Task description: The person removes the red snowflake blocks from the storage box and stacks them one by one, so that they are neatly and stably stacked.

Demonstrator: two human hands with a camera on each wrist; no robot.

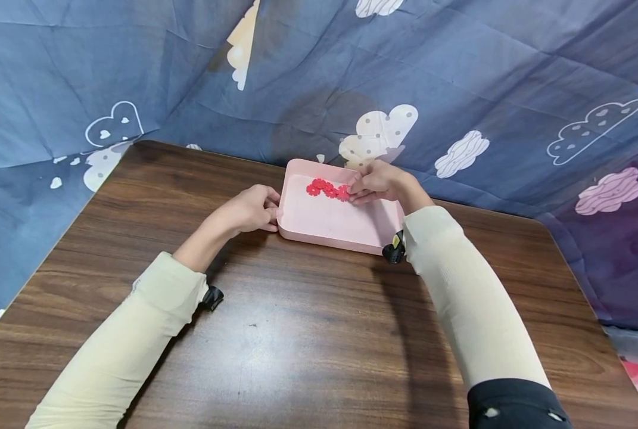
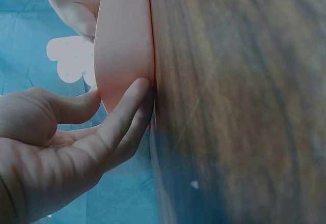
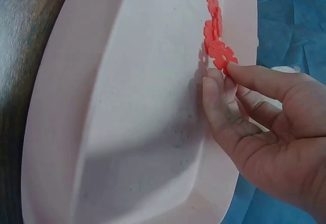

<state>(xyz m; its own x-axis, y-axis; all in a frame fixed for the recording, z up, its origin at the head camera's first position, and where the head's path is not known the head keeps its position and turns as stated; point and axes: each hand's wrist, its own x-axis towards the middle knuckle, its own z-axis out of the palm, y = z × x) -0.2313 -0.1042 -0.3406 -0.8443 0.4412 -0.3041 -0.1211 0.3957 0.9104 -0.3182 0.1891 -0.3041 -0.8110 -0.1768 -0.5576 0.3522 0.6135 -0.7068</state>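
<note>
Pinching a red flower-shaped piece (image 3: 222, 54), the thumb and fingertips of the right hand (image 1: 374, 183) meet at its near edge, inside the pink tray (image 1: 329, 225) and toward its far wall. Running on from those fingertips toward the left hand (image 1: 250, 208), more red pieces (image 1: 320, 185) form an uneven row, the nearest ones touching or overlapping; whether they are linked, or how much of the row rests on the tray floor, I cannot tell. Left of the pinch, the left hand grips the tray's side wall, its thumb at the rim and its other fingers bent against the outside, low down near the wooden table (image 1: 286, 322) on which the tray lies. Behind the fingers come a black wrist device (image 1: 212, 298) on the left and another black device (image 1: 394, 247) on the right, then the left sleeve (image 1: 109, 351) and the right sleeve (image 1: 469, 286), both pale. Beyond the right fingers, past the tray's far wall, hangs a blue cloth (image 1: 297, 71) printed with clouds.
</note>
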